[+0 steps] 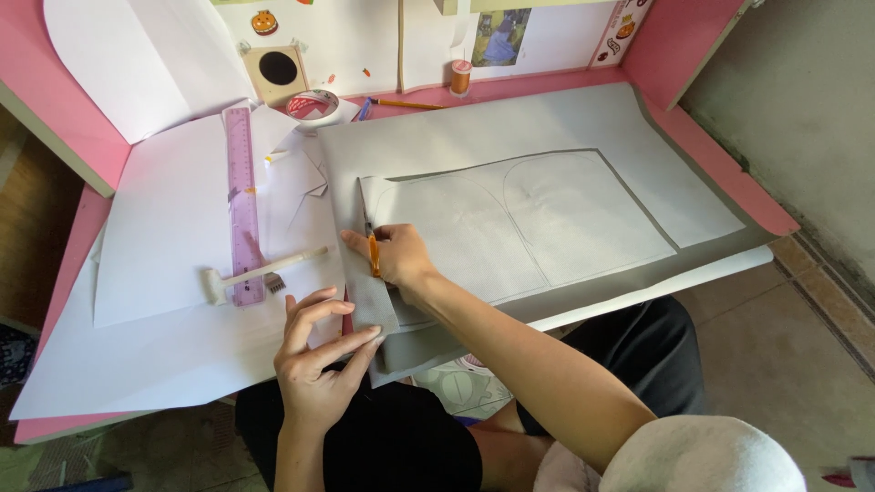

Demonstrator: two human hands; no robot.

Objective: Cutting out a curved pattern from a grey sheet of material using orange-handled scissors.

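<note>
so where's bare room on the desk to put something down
Free: the grey sheet right of the drawn outline, and the white paper left of the purple ruler. Crowded: around both hands, the right hand and left hand, and the tape roll.
</note>
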